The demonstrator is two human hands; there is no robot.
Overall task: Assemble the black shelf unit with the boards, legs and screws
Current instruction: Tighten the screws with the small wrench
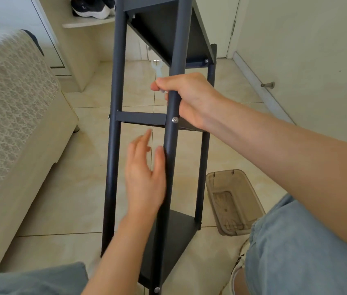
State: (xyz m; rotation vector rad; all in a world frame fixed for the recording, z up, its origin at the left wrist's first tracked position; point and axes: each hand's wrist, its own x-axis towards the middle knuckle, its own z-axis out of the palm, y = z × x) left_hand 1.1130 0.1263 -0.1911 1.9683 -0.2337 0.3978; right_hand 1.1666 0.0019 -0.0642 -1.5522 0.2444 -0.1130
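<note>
Three boards sit fixed in the black shelf unit (pixel 162 33), tilted on the floor tiles (pixel 83 167). Right hand (pixel 191 99) curls round the near right leg (pixel 169 158), white wrench (pixel 155 68) pinched alongside; left hand (pixel 145 177) open, fingers straight, just beside it lower down. Judged rigid, light, smooth-tubed: hold by legs.

My right hand (pixel 189 99) grips the front leg (pixel 171 137) of the black shelf unit (pixel 166 33), with a white wrench (pixel 156 70) sticking up from its fingers. Screw (pixel 175 119) just below that hand. Left hand (pixel 145 177) is blurred, fingers straight, lower beside the same leg. Brown tray (pixel 251 188) right of it.
</note>
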